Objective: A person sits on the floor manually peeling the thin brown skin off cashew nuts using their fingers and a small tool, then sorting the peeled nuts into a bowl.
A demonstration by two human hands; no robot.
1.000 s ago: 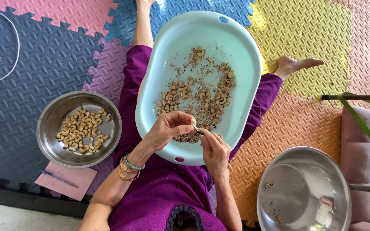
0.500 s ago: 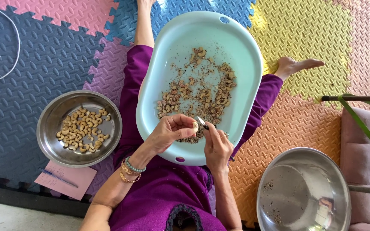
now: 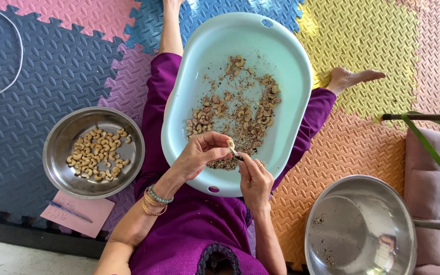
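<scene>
While the left hand (image 3: pixel 199 153) pinches a cashew (image 3: pixel 230 144) and the right hand (image 3: pixel 254 178) grips a small blade (image 3: pixel 236 154) against it, unpeeled nuts (image 3: pixel 240 109) remain in the pale tray (image 3: pixel 291 56) ahead, peeled cashews (image 3: pixel 97 153) filling the steel bowl (image 3: pixel 59 173) leftward.

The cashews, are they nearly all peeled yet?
Not yet. A layer of pale peeled cashews already lies in the steel bowl beside the left hand. Right now that hand holds one cashew while the right hand works at it with a small tool. Many skin-on cashews still wait among loose skins in the pale blue tray.
</scene>
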